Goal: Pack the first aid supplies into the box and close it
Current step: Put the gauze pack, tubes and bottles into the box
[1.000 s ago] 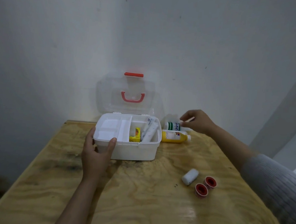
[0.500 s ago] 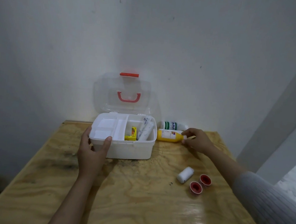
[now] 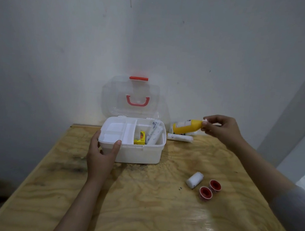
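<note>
A white first aid box (image 3: pixel 145 155) stands at the table's far side, its clear lid (image 3: pixel 131 95) with a red handle upright against the wall. Inside lie a white tray, a small yellow carton (image 3: pixel 140 138) and white tubes (image 3: pixel 153 134). My left hand (image 3: pixel 102 155) grips the box's front left corner. My right hand (image 3: pixel 221 128) holds a yellow bottle (image 3: pixel 188 127) by its white cap, in the air right of the box. Below it a white bottle (image 3: pixel 180 137) lies on the table. A white gauze roll (image 3: pixel 194 179) and two red-rimmed tape rolls (image 3: pixel 210 189) lie nearer me, at right.
The plywood table (image 3: pixel 141 204) ends at a white wall behind the box. A pale column or door frame (image 3: pixel 292 116) rises at the right. The table's left edge drops to a dark floor.
My right hand has taken the yellow bottle by its cap and lifted it off the table. My left hand has stayed on the box's corner.
</note>
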Tool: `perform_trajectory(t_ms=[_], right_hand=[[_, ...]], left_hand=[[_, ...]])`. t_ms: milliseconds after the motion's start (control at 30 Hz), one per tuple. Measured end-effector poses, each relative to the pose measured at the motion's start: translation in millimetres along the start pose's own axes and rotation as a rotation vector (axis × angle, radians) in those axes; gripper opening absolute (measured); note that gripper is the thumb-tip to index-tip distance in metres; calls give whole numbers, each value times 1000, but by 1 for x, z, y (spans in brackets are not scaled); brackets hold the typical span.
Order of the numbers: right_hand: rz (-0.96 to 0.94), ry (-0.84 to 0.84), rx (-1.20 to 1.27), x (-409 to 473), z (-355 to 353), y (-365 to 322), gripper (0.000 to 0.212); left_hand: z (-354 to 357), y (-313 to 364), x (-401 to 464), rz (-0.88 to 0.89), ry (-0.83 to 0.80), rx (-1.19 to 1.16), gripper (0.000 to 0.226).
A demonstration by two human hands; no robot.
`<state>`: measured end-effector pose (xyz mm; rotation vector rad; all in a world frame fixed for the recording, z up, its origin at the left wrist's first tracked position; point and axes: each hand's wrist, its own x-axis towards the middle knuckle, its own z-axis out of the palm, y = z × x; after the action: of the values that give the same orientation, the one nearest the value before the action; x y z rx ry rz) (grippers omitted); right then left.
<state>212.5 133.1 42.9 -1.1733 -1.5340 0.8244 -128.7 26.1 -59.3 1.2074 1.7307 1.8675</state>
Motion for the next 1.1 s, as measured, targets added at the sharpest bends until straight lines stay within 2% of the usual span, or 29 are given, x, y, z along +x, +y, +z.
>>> perform_trajectory(t_ms=[133, 233, 333, 733, 967, 1100], right_hand=[[-70, -59, 54, -2, 9, -35, 17], [-137, -151, -60, -2, 30, -46, 20], [-173, -231, -174, 1, 52, -49, 23], [-316, -496, -584, 8, 111, -47, 21], [-444, -560, -735, 8, 120, -50, 25], [-427, -576, -731, 5, 112, -49, 28]], left_hand=[[0, 0, 0, -1, 0, 12, 73], [0, 2, 0, 2, -5, 20, 78], [-1, 1, 2, -5, -5, 26, 71], [-1, 1, 2, -6, -16, 40, 72], [0, 3, 1, 8, -11, 46, 72], [0, 0, 2, 9, -14, 46, 71]])
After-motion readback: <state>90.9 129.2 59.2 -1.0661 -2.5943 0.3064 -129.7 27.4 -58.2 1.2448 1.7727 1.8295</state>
